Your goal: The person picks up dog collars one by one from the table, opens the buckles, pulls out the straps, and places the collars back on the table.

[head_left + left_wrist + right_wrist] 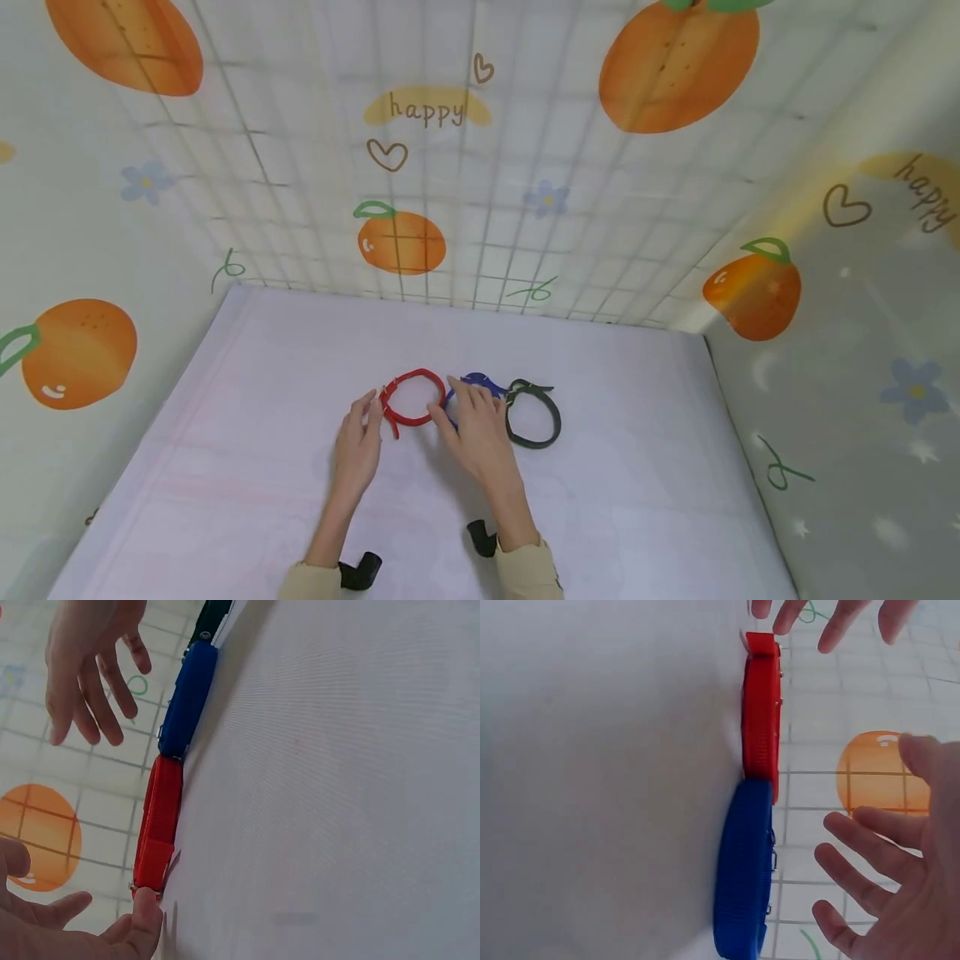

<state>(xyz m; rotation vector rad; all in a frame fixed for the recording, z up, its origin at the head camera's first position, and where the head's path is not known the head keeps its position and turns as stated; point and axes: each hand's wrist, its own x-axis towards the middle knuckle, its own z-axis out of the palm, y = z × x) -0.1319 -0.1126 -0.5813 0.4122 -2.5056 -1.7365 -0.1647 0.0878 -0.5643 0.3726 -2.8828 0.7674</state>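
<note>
Row: just below the head view's centre, the round red ribbed-strap loop (pixel 160 802) meets the round blue ribbed-strap loop (pixel 190 697), with the round dark-green strap loop (pixel 557 417) at right.
Left hand (pixel 358 446): fingers apart at the red one's left edge; exact contact is hard to tell.
Right hand (pixel 476 425): fingers spread above the blue one, holding nothing.
Touch: light, low pressure should best keep the straps round; firm pushing could buckle them.

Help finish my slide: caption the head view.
Left hand beside red looped strap, right hand above blue looped strap, dark green looped strap alongside.
</note>
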